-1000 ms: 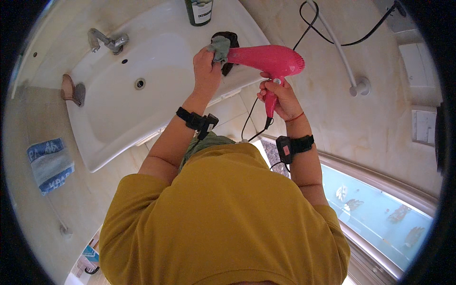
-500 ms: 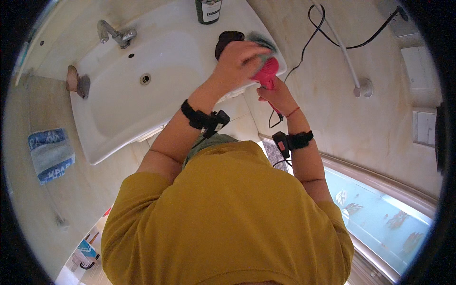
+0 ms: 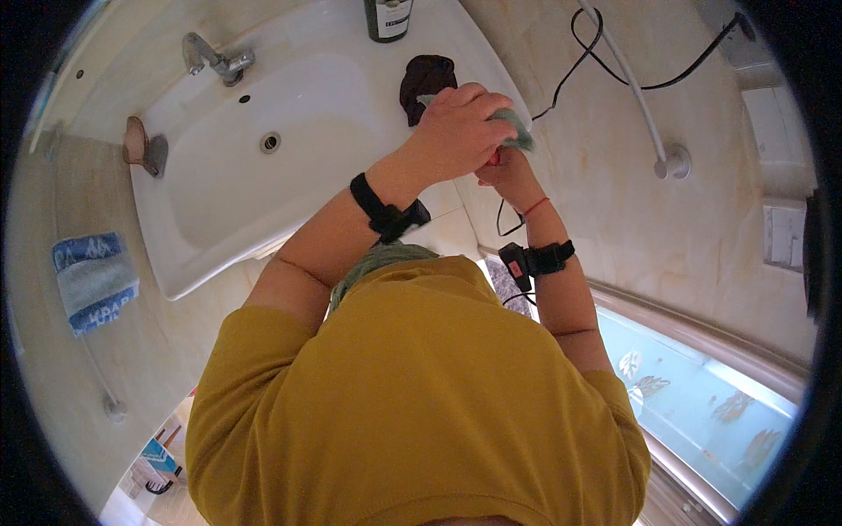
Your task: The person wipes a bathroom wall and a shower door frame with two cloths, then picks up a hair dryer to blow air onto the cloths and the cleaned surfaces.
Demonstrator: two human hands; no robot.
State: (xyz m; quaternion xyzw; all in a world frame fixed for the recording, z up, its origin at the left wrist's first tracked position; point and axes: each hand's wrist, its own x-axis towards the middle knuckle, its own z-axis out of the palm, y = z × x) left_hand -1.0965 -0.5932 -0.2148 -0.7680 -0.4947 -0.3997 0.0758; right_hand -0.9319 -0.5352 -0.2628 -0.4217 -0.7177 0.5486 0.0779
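My left hand [image 3: 460, 127] is closed over a grey-green cloth [image 3: 519, 131] at the right end of the white sink. Part of the cloth sticks out past the fingers. Just below, my right hand [image 3: 511, 175] grips a pink-red handheld appliance [image 3: 494, 159], probably a hair dryer with a cord. Only a small piece of it shows between the hands; the left hand and cloth cover the rest, apparently pressing against it. A crumpled dark brown item [image 3: 428, 81], perhaps a cloth or pouch, lies on the sink ledge beside my left hand.
A dark green bottle [image 3: 388, 19] stands on the far ledge. The faucet [image 3: 219, 61] is at the sink's [image 3: 202, 202] far left, near a brown object [image 3: 136, 140]. A black cord [image 3: 574, 74] hangs along the right wall. A blue-and-grey towel [image 3: 96, 285] hangs at left.
My left hand has moved slightly right and down with the cloth, now covering the appliance's pink head, which showed before. More of the dark brown item is uncovered.
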